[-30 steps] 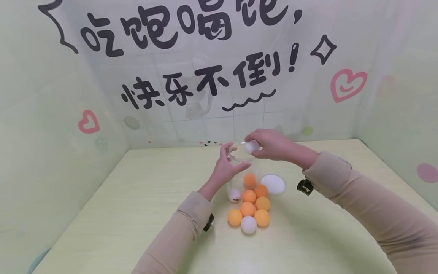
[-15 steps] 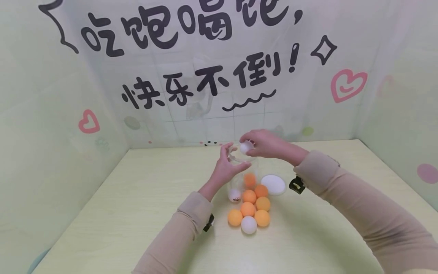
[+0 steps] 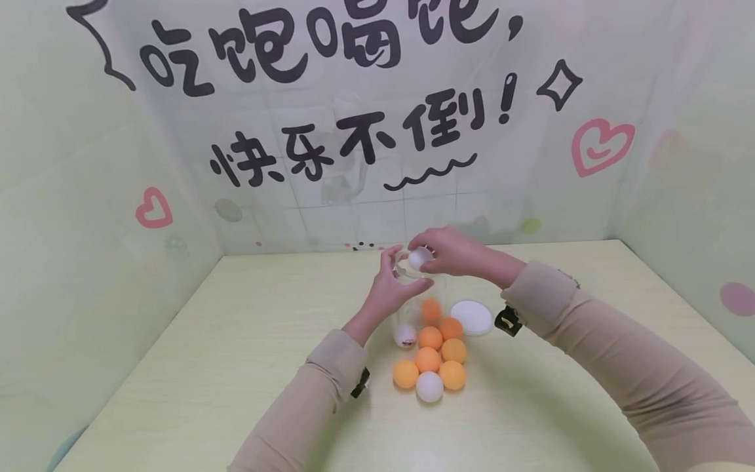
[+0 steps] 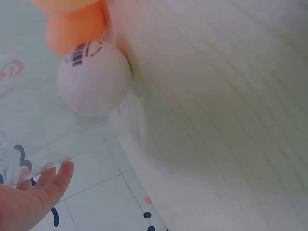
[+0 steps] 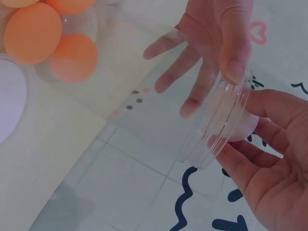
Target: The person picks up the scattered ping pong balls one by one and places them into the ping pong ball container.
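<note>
A clear jar (image 3: 439,292) stands on the table with an orange ball (image 3: 431,309) and a printed white ball (image 3: 405,336) in its lower part. My left hand (image 3: 389,288) grips the jar just below its rim, thumb on one side and fingers on the other. At the mouth, my right hand (image 3: 448,251) pinches a white ping-pong ball (image 3: 419,258). In the right wrist view that ball (image 5: 246,126) sits partly inside the jar's rim (image 5: 195,156), between thumb and fingers.
Several orange balls (image 3: 427,359) and a white ball (image 3: 429,387) lie clustered in front of the jar. A flat white oval disc (image 3: 472,318) lies right of it. Behind the wooden table (image 3: 265,367) hangs a printed wall sheet (image 3: 330,216).
My right hand has moved left and slightly down, carrying the white ping-pong ball from the rim's right side to over the mouth. My left hand and the jar stay put.
</note>
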Demonstrator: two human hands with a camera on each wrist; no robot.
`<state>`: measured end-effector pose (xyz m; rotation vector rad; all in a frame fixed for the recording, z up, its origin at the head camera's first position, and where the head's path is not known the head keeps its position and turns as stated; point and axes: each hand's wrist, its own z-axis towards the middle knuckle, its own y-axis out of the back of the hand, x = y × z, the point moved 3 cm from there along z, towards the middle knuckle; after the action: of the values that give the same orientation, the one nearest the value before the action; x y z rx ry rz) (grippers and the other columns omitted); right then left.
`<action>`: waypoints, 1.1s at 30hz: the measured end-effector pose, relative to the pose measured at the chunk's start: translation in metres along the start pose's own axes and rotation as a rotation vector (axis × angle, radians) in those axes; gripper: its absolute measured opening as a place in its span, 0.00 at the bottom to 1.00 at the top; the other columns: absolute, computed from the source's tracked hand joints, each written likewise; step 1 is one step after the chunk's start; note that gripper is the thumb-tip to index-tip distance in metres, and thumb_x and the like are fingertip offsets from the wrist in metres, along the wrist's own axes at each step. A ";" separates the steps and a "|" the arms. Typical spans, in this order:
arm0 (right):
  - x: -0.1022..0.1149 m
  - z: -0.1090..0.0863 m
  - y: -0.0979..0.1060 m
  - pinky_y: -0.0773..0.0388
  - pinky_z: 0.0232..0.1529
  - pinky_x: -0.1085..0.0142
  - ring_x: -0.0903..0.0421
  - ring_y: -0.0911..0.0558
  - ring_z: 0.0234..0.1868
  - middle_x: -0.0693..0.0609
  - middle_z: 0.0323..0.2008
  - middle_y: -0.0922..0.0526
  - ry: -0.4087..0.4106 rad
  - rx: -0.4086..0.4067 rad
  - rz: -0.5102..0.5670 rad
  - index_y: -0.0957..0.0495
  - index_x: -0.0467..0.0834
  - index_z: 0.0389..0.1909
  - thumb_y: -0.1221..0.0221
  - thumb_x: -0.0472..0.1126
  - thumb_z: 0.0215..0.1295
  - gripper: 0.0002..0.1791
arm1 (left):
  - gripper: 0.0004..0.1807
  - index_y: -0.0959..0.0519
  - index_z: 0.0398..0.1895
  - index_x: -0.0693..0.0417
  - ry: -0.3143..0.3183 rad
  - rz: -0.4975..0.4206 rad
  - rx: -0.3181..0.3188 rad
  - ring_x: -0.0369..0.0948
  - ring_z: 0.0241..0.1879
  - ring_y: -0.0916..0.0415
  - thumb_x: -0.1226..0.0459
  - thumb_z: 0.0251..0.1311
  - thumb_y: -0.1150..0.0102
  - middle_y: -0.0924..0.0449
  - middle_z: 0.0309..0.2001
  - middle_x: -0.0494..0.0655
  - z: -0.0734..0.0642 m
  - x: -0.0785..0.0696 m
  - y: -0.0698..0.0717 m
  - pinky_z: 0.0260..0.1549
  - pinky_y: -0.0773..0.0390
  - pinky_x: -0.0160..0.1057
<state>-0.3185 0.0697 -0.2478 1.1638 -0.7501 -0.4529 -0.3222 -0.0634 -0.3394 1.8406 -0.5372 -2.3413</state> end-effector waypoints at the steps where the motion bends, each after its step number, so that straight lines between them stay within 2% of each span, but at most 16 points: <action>1: 0.000 0.000 0.000 0.23 0.39 0.61 0.50 0.22 0.36 0.43 0.42 0.19 0.000 0.003 0.002 0.24 0.35 0.46 0.39 0.32 0.51 0.18 | 0.46 0.50 0.66 0.49 -0.002 0.000 0.000 0.52 0.65 0.44 0.57 0.48 0.33 0.39 0.65 0.48 0.000 0.000 0.000 0.59 0.37 0.49; 11: 0.000 -0.001 -0.001 0.23 0.45 0.59 0.43 0.21 0.45 0.38 0.47 0.21 -0.013 0.057 0.057 0.26 0.32 0.50 0.41 0.32 0.54 0.20 | 0.46 0.50 0.66 0.49 -0.017 -0.003 0.000 0.49 0.64 0.43 0.57 0.47 0.32 0.38 0.64 0.48 0.001 0.003 -0.001 0.61 0.40 0.48; 17: 0.000 -0.005 -0.001 0.23 0.45 0.59 0.42 0.22 0.46 0.38 0.47 0.22 -0.006 0.037 0.068 0.26 0.31 0.49 0.40 0.32 0.54 0.20 | 0.46 0.50 0.66 0.49 -0.015 0.007 0.001 0.48 0.64 0.42 0.56 0.47 0.32 0.38 0.64 0.48 0.001 0.002 -0.001 0.61 0.39 0.47; 22: 0.002 -0.010 0.002 0.23 0.45 0.58 0.44 0.22 0.44 0.38 0.46 0.21 0.019 -0.013 0.067 0.26 0.31 0.47 0.41 0.31 0.54 0.18 | 0.46 0.51 0.66 0.49 -0.013 0.010 -0.002 0.49 0.64 0.42 0.56 0.48 0.33 0.37 0.64 0.48 0.000 0.001 -0.001 0.60 0.39 0.48; 28: 0.007 -0.023 0.005 0.24 0.43 0.58 0.48 0.23 0.38 0.42 0.40 0.19 0.078 -0.130 0.021 0.23 0.32 0.43 0.39 0.29 0.53 0.15 | 0.46 0.51 0.66 0.50 -0.011 0.000 0.003 0.51 0.64 0.43 0.56 0.48 0.33 0.38 0.65 0.49 0.001 0.002 -0.001 0.61 0.40 0.48; 33: 0.015 -0.037 0.007 0.24 0.42 0.59 0.49 0.22 0.38 0.43 0.40 0.19 0.108 -0.197 0.013 0.23 0.33 0.42 0.39 0.29 0.52 0.14 | 0.47 0.51 0.66 0.50 -0.011 0.015 -0.001 0.50 0.63 0.41 0.57 0.48 0.33 0.38 0.65 0.49 0.001 0.001 0.000 0.60 0.38 0.48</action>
<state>-0.2816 0.0860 -0.2438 0.9905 -0.6056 -0.4392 -0.3236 -0.0632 -0.3404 1.8180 -0.5496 -2.3424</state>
